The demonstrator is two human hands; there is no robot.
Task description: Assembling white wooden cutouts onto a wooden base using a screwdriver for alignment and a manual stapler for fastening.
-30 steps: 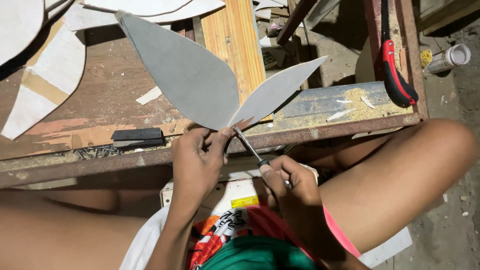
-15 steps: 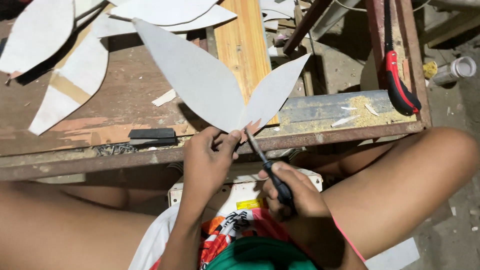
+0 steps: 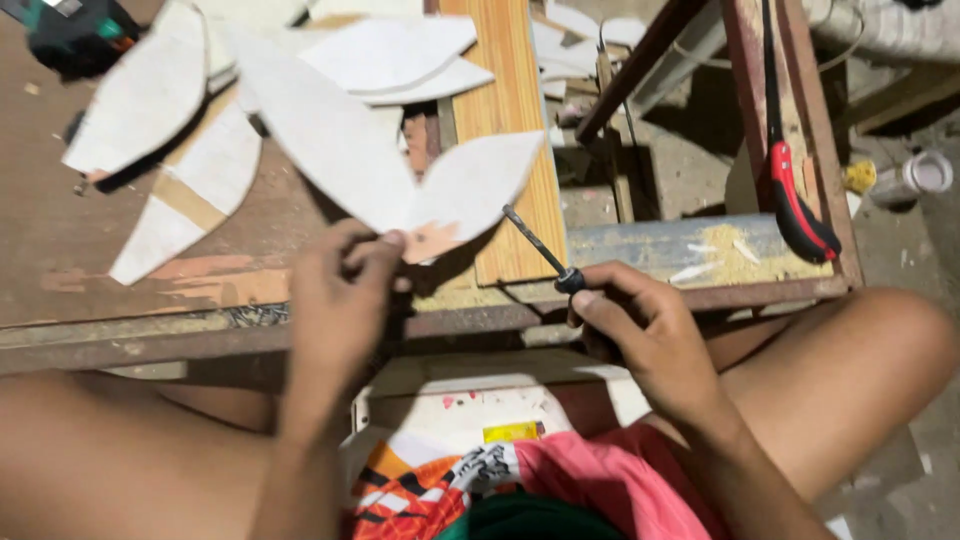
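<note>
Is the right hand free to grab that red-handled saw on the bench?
Probably not at once: the right hand already grips a thin metal-shafted tool. The red-handled saw lies uncovered farther right.

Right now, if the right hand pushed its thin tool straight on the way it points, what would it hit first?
Probably the white leaf-shaped cutout pinched by the left hand. The right hand aims the thin tool up and left, its tip close to the cutout's lower edge. Depth is unclear, so it might pass beneath, toward the wooden plank.

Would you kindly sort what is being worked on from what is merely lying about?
In hand: left hand pinching the leaf-shaped cut-out; right hand holding the scissors.
Lying about: red-handled saw, spare white cut-outs, wooden plank, white cup.
</note>
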